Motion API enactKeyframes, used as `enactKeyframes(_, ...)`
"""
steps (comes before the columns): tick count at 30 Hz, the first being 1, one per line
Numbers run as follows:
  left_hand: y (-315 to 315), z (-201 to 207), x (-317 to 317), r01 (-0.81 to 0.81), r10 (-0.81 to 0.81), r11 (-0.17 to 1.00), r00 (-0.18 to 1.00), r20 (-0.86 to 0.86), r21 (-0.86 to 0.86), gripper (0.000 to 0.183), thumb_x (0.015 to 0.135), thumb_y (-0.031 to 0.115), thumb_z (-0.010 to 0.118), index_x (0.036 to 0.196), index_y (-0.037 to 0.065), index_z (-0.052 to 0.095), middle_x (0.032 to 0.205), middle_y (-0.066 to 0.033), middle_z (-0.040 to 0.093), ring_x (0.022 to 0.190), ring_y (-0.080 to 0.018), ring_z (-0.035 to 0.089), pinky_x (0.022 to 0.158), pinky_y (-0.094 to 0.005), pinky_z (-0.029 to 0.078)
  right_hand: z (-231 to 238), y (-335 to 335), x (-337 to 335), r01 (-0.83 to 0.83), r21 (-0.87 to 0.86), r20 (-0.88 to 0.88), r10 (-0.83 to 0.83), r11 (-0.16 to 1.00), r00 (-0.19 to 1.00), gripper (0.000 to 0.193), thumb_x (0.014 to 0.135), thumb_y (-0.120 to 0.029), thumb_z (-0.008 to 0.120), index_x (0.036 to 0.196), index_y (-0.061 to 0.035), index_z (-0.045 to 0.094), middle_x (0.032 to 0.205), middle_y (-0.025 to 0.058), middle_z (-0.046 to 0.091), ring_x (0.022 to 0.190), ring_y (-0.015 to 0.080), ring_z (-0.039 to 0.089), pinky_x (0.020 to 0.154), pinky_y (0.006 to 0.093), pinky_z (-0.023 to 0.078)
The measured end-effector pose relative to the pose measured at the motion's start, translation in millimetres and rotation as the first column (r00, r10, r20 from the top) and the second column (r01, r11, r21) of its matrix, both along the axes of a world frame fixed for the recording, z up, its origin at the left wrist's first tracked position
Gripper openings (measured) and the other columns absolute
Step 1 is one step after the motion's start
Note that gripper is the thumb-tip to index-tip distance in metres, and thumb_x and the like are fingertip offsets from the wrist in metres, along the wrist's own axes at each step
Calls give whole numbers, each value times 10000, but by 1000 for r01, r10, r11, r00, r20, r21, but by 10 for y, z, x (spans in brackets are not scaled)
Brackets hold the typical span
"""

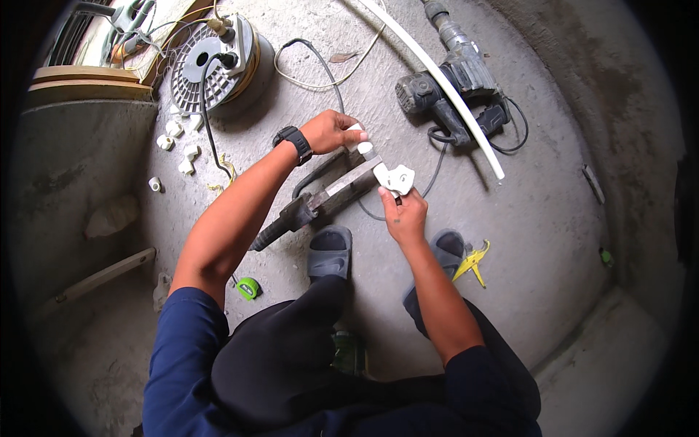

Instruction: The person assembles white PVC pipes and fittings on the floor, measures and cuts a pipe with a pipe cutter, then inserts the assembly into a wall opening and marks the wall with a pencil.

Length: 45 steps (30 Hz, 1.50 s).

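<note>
A pipe welding iron (341, 191) with a flat grey plate and dark handle is on the floor in front of my feet. My left hand (331, 132), with a black watch on its wrist, is closed on a white plastic pipe fitting (365, 148) at the plate's far end. On the near side of that end, my right hand (405, 216) grips a white wall-plate elbow (399, 178) with a flat flange. Both white pieces are close to the iron's tip; how far they sit on its heating heads is hard to make out.
A cable reel (211, 69) stands at the far left, with several loose white fittings (191, 152) near it. A rotary hammer (466, 80) lies at the far right beneath a long white pipe (437, 73). A green tape measure (248, 288) and a yellow pipe cutter (473, 262) lie near my feet.
</note>
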<state>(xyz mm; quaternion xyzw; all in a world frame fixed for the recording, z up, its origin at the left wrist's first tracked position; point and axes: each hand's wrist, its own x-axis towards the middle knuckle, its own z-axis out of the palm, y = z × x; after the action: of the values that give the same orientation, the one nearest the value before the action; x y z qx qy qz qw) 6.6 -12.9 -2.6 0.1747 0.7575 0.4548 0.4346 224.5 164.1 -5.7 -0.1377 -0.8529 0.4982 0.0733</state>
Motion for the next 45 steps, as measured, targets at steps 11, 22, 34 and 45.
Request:
enactKeyframes(11,-29,-8,93,-119,115,992,988,102,35,429,944,360,753,1145,-19,741,934,-36,738,855,-97,629,796,-280,514,-20,-37,15,38,-36,8,-38,999,999,238,915,-160,739,1103,-16,719,1029,196,717,939,391,700,808,440,547)
enactKeyframes(22,-134,18,-153,110,-122,991,978,167,83,568,914,137,761,1401,-65,549,1212,-134,706,1097,-165,646,1012,-312,481,54,-152,-3,141,-34,-27,-142,989,989,363,840,-215,835,1090,1,684,973,134,661,819,313,662,728,399,527)
enactKeyframes(34,-98,-30,-161,174,-198,972,969,147,157,443,884,77,773,1298,3,634,1154,-50,724,1061,-139,646,982,-305,485,-97,-76,-62,141,-240,31,-138,960,990,345,877,-163,812,1114,41,665,1020,120,698,898,233,681,802,340,534)
enactKeyframes(45,-147,-245,-163,49,-152,945,942,300,324,432,872,-27,750,1281,12,617,1158,-47,711,1096,-153,644,1001,-323,487,-373,143,-62,193,-742,290,49,642,956,340,995,-276,691,1142,29,660,930,52,681,744,94,612,697,279,540)
